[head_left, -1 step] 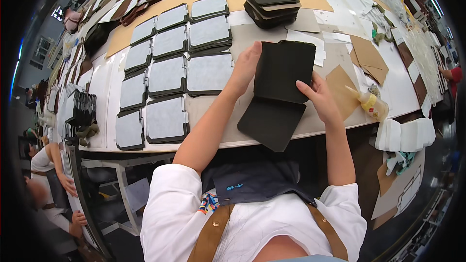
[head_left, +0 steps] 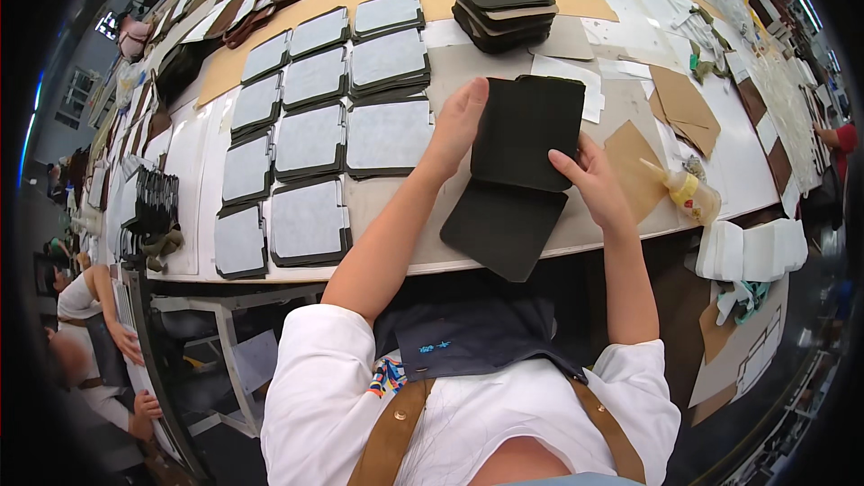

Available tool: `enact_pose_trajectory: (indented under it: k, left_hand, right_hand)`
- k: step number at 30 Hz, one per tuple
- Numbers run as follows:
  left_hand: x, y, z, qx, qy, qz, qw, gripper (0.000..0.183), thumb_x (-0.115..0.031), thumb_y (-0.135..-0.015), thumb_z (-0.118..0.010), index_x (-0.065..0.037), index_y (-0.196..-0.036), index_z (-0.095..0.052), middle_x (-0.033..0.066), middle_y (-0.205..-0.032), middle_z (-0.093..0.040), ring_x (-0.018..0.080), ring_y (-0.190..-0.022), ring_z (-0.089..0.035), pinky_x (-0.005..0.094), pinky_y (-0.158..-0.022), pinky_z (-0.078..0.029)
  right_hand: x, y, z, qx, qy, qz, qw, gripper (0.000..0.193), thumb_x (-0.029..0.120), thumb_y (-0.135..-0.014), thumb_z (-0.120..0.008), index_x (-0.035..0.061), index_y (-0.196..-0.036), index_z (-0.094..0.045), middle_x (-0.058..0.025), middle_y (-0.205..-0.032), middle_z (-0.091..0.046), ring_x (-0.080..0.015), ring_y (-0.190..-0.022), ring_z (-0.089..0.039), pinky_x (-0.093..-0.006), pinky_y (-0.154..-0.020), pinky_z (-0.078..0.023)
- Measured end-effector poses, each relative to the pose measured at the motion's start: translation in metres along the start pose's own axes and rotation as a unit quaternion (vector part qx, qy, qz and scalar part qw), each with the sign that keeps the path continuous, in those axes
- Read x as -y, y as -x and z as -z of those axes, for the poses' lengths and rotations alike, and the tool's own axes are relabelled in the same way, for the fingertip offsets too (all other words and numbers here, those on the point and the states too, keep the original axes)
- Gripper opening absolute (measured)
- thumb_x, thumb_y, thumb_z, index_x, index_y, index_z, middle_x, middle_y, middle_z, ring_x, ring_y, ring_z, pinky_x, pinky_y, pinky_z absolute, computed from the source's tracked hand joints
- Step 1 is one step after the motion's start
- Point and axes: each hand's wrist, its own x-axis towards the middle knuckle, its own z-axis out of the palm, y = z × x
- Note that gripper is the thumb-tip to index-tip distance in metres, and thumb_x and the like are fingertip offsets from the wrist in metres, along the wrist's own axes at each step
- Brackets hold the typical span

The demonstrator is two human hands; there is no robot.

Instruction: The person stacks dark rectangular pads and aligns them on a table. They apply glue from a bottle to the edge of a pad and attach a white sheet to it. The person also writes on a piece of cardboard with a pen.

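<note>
A dark, round-cornered panel (head_left: 528, 130) is held up between my hands over the table's front edge. My left hand (head_left: 457, 130) grips its left side, thumb along the upper edge. My right hand (head_left: 594, 182) pinches the lower right side, with the thumb on the face and the fingers partly hidden behind. Directly below hangs a second dark panel (head_left: 504, 229), tilted and reaching past the table edge; whether the two are joined I cannot tell. Beyond my hands rises a stack of dark panels (head_left: 504, 4). Left of them lie rows of pale-faced, dark-edged panels (head_left: 310, 139) in piles.
A glue bottle (head_left: 691, 196) with a pointed tip lies on the right near brown card pieces (head_left: 634, 157). White pads (head_left: 751, 250) sit at the right table edge. A bundle of dark pieces (head_left: 151, 201) stands at far left. Another person's hands (head_left: 126, 342) work at lower left.
</note>
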Motion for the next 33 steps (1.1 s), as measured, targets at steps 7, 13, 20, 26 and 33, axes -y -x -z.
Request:
enact_pose_trajectory:
  k: [7, 13, 20, 26, 33]
  left_hand:
    - [-0.005, 0.003, 0.003, 0.003, 0.130, 0.086, 0.988, 0.041, -0.039, -0.104, -0.047, -0.001, -0.110, -0.062, 0.0026, -0.103, -0.066, 0.0101, -0.095, -0.060, 0.0240, -0.086, -0.048]
    - [-0.016, 0.003, 0.002, 0.010, 0.149, 0.110, 0.983, 0.048, -0.044, -0.103, -0.045, -0.002, -0.125, -0.057, 0.0053, -0.121, -0.063, 0.0140, -0.111, -0.058, 0.0294, -0.096, -0.046]
    - [-0.001, 0.011, -0.017, 0.080, 0.236, 0.064, 0.966, 0.052, -0.043, -0.099, -0.054, -0.004, -0.134, -0.049, 0.0056, -0.130, -0.057, 0.0160, -0.118, -0.055, 0.0330, -0.102, -0.043]
    - [-0.009, 0.011, -0.011, 0.024, 0.181, 0.022, 0.983, 0.051, -0.034, -0.094, -0.067, -0.002, -0.131, -0.051, 0.0046, -0.124, -0.058, 0.0148, -0.115, -0.055, 0.0297, -0.100, -0.044]
    - [-0.031, 0.009, 0.000, 0.061, -0.137, -0.100, 0.984, 0.028, -0.015, -0.091, -0.070, -0.003, -0.115, -0.061, -0.0007, -0.098, -0.063, 0.0101, -0.087, -0.054, 0.0273, -0.082, -0.046]
  right_hand:
    - [0.003, -0.001, 0.001, 0.005, -0.014, -0.018, 1.000, 0.051, 0.020, -0.096, -0.063, -0.0029, -0.138, -0.045, -0.0075, -0.124, -0.060, -0.0122, -0.112, -0.056, -0.0281, -0.099, -0.043]
    - [-0.001, -0.009, -0.003, -0.020, -0.051, -0.001, 0.999, 0.050, 0.022, -0.097, -0.062, -0.0013, -0.138, -0.046, -0.0071, -0.124, -0.061, -0.0117, -0.111, -0.057, -0.0277, -0.098, -0.044]
    - [0.000, -0.022, -0.027, -0.123, -0.175, 0.039, 0.976, 0.047, 0.022, -0.097, -0.063, 0.0035, -0.136, -0.045, -0.0060, -0.117, -0.063, -0.0137, -0.108, -0.061, -0.0296, -0.090, -0.051]
    - [-0.002, -0.026, -0.012, -0.130, -0.125, 0.069, 0.981, 0.044, 0.013, -0.094, -0.066, 0.0070, -0.133, -0.047, -0.0068, -0.114, -0.064, -0.0116, -0.102, -0.062, -0.0278, -0.091, -0.050]
    - [0.000, -0.036, 0.036, -0.058, 0.023, 0.092, 0.994, 0.032, -0.001, -0.088, -0.066, 0.0055, -0.118, -0.058, -0.0043, -0.109, -0.067, -0.0104, -0.103, -0.061, -0.0256, -0.094, -0.047]
